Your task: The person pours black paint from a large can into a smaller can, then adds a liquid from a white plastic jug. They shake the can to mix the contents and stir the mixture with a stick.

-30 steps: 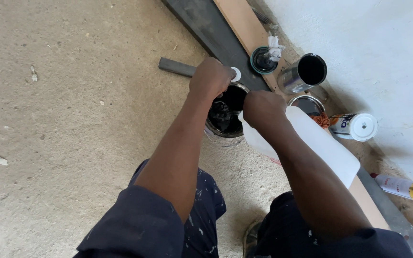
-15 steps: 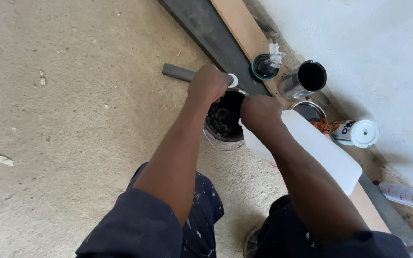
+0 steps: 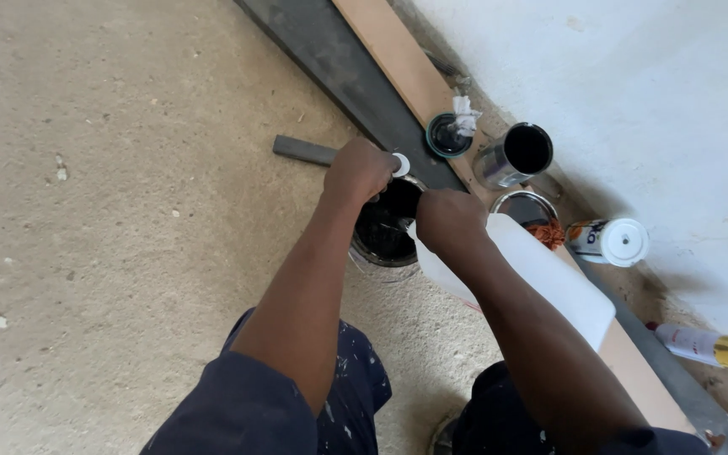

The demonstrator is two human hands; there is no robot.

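- Right hand holds the white jug by its neck—long axis running back along the forearm, mouth at the can.
- Left hand, closed on a small white cap, sits at the can's far rim.

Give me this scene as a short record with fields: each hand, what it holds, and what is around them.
Left hand: closed over the rim of the open black-paint can, a small white cap at its fingers
Right hand: grips a white plastic jug, tilted toward the can
Floor: bare concrete
Near wall: wooden plank, dark board, tipped open tin, white-capped spray can, gold-capped spray can
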